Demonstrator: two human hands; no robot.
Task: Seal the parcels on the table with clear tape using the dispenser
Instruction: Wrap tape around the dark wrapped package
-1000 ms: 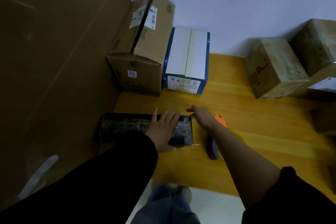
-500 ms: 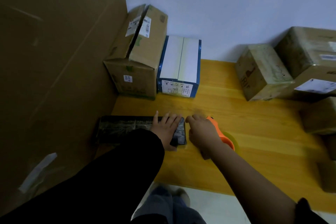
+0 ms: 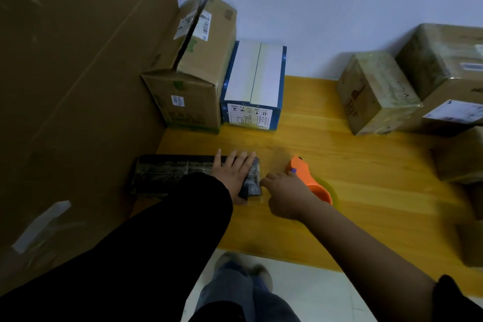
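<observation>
L hand point(image 3: 232, 174) fingers straight, flat on right end of black parcel point(image 3: 170, 172), front-left of surface point(image 3: 379, 191). R hand point(image 3: 286, 197) fingers curled round orange dispenser point(image 3: 309, 181), just right of parcel. Cardboard boxes point(image 3: 188, 81) at back by wall.

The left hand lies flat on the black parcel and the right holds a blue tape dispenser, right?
The head view shows the tape dispenser in the right hand is orange, not blue; the left hand lies flat on the black parcel.

Dim, bluish, underexposed; the far wall point(image 3: 339, 8) is brightest, the left cardboard panel point(image 3: 78, 86) murky. Soft sheen on the worktop point(image 3: 366, 178). Wide-angle bending at edges; right parcels point(image 3: 376, 91) blurred.
</observation>
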